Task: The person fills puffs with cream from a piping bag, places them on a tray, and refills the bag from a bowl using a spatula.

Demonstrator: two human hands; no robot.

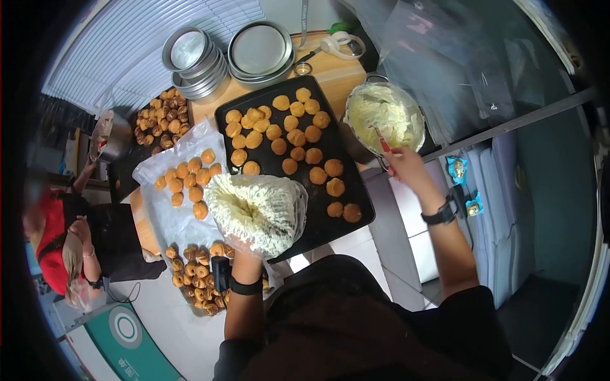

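My left hand (243, 246) is closed under a clear piping bag (302, 202), its wide mouth turned up and its inside heaped with pale yellow cream (244, 200). Most of those fingers are hidden beneath the bag. My right hand (406, 166) grips the red handle of a spatula (383, 143), whose far end is sunk in more cream (384, 114) inside a metal pot (422, 130). The bag hangs over the near left part of a black baking tray (311, 238), where several round golden puffs (296, 137) sit.
White paper (152, 166) on the left bears more puffs. Trays of darker filled puffs (168, 117) lie beyond and nearer me. Stacked round tins (260, 49), a small strainer (303, 67) and white headphones (337, 44) stand at the back. Another person in red (54, 235) stands left, near a pot (114, 136).
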